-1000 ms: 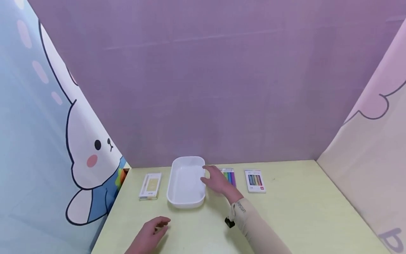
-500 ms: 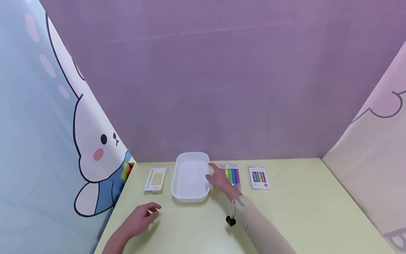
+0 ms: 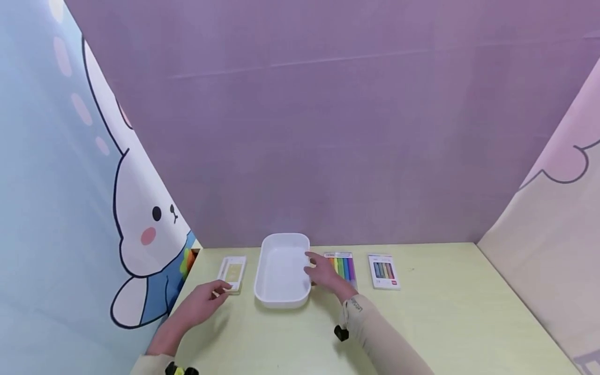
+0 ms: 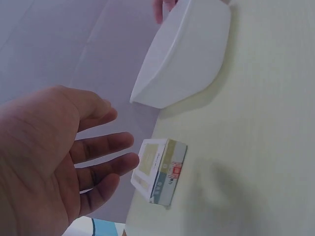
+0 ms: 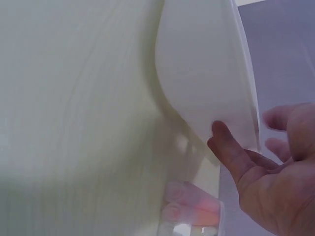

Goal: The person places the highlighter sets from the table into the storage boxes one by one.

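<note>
A white plastic basin point(image 3: 281, 304) stands upright on the table. My right hand point(image 3: 326, 274) is at its right rim. In the right wrist view, one finger lies nearly straight against the basin's outer wall point(image 5: 197, 69), with other fingertips just past the rim. My left hand point(image 3: 200, 304) reaches, fingers loosely bent, to the near end of a flat white box point(image 3: 235, 271) with a yellow panel. From the left wrist, the fingertips point(image 4: 129, 161) overlap the box point(image 4: 160, 171) in view; whether they touch it I cannot tell.
Behind the right hand lies a clear pack of rainbow-coloured sticks point(image 3: 344, 266). Farther right is a white box point(image 3: 384, 272) picturing coloured sticks. A purple cloth wall point(image 3: 304, 130) rises at the table's back edge, with a printed rabbit curtain point(image 3: 140, 219) on the left.
My left hand has moved left and forward from in front of the basin to the white box with the yellow panel. My right hand has stayed at the basin's rim. The head view has shifted slightly.
</note>
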Demonstrator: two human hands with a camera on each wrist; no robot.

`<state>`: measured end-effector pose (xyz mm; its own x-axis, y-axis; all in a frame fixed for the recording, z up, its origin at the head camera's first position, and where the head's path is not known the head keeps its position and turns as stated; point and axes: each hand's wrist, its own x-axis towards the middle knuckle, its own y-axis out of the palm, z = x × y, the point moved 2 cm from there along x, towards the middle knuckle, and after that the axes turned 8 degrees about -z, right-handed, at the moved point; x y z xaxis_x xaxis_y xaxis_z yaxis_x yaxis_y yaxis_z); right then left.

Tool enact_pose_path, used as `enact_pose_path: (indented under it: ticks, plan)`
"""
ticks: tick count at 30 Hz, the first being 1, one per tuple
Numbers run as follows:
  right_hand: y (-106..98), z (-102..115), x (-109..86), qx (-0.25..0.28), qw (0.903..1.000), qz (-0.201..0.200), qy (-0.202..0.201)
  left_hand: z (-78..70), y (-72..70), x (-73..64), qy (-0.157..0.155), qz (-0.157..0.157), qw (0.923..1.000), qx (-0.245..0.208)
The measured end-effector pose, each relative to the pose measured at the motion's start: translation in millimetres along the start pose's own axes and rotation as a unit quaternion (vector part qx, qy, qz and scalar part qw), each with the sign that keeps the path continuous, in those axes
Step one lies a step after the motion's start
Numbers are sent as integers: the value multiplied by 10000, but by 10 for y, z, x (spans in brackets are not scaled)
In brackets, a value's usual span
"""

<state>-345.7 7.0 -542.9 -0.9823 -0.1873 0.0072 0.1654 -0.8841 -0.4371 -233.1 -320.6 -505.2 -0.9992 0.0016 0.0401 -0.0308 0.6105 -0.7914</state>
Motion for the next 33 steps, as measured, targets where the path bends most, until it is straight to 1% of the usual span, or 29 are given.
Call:
enact_pose_path:
  ticks: [2,3,4,6,9,11,13,17,18,21,23,25,29,31,33]
  plan:
    - [-5,17,37,-142,9998,-23,-107,-47,-80,122,198,-80,9996,188]
    - [-7,27,54,-130,9998,-43,-120,-74,-121,188,277,-95,9990,325]
    - [6,6,39,-101,9999,-47,-87,-98,-144,226,347,-80,9984,436]
    - [25,-17,22,75,9999,-92,-41,-149,-199,316,450,-67,9971,616]
    - [45,-18,17,301,9994,-167,-45,-204,-287,460,479,-20,9957,788]
    - [62,-16,19,339,9992,-185,-46,-206,-335,542,466,36,9957,798]
    - [79,-18,22,405,9990,-179,-62,-196,-372,622,512,64,9963,690]
    - [95,-39,29,437,9988,-208,-18,-140,-379,784,499,39,9975,500]
    - [93,-43,29,441,9987,-241,-4,-126,-367,825,466,16,9979,457]
    - [91,-48,41,417,9986,-304,72,-65,-315,918,192,-122,9987,457]
    - [90,-51,48,385,9986,-339,108,-23,-264,972,77,-293,9985,450]
    - [92,-52,52,327,9988,-350,101,29,-199,1009,-21,-531,9970,564]
    - [93,-49,57,238,9992,-323,91,127,-66,1039,-315,-870,9931,726]
    - [90,-45,59,244,9992,-316,88,170,1,1032,-568,-926,9911,772]
    - [96,-41,66,252,9991,-313,98,220,69,1010,-849,-920,9886,833]
